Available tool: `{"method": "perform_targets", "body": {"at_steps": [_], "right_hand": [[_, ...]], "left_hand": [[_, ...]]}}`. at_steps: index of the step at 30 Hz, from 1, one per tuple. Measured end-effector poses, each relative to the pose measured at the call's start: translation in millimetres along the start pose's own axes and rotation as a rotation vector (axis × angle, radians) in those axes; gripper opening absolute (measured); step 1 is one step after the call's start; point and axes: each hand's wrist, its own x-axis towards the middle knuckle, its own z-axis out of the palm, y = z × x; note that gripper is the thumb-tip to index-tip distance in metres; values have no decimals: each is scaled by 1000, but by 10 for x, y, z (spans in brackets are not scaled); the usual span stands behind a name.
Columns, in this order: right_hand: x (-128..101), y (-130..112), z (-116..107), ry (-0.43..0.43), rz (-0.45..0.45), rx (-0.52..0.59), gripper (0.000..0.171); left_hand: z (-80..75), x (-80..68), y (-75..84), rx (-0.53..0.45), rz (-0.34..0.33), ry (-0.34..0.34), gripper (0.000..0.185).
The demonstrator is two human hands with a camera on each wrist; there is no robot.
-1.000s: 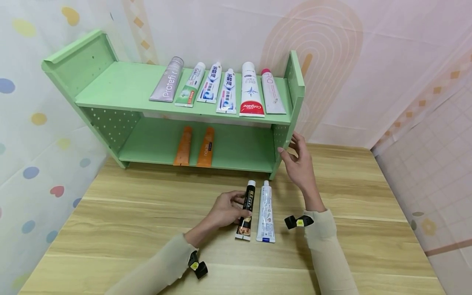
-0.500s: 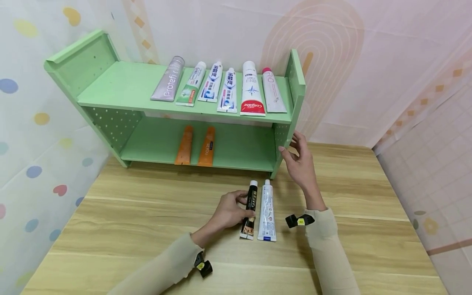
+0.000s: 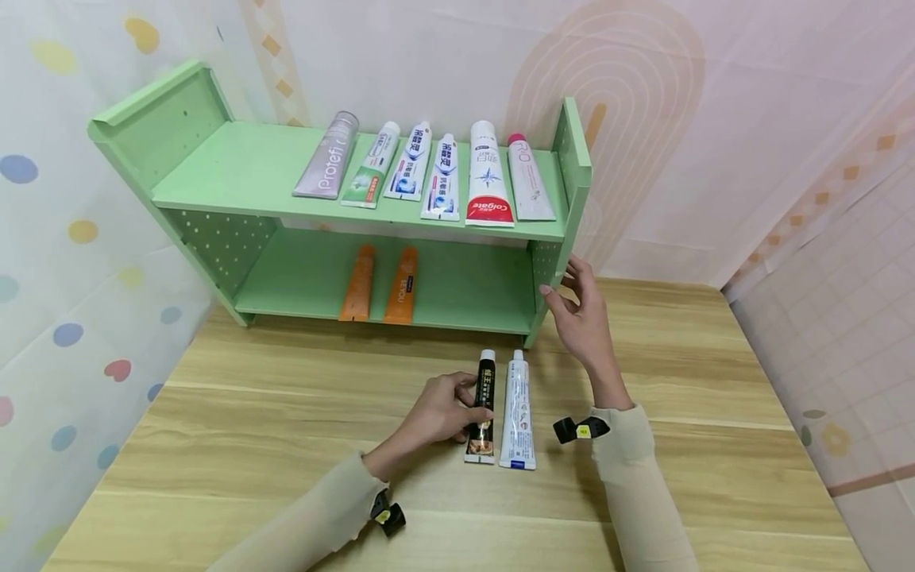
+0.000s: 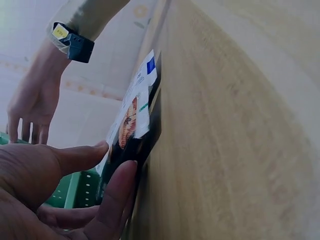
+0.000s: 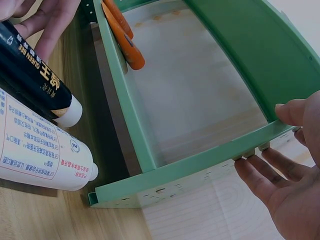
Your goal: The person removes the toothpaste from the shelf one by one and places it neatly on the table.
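Fingers (image 3: 468, 387) of the left hand (image 3: 442, 409) curl round the black tube (image 3: 484, 405), which lies on the worktop (image 3: 286, 445) touching the white tube (image 3: 517, 409); the right hand (image 3: 582, 318) rests its straight fingers against the end panel of the green shelf (image 3: 572, 155); six tubes line the upper board, two orange tubes (image 3: 379, 284) the lower (both well apart from the pair below); only the right wrist view shows fingertips (image 5: 287, 111) pressing the panel's edge.

2 tubes (image 3: 500, 413) lie side by side before the shelf (image 3: 372, 214).
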Motion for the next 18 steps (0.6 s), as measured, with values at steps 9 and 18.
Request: {"method": "perform_targets", "body": {"at_steps": [9,18], "right_hand": [[-11,-8,5,4,7,-7,58],[-20,-17,8,4,8,-3,58]], "left_hand": [[-106,-18,18,115,34,29,66],[-295,-32,88,46,100,36,66]]}}
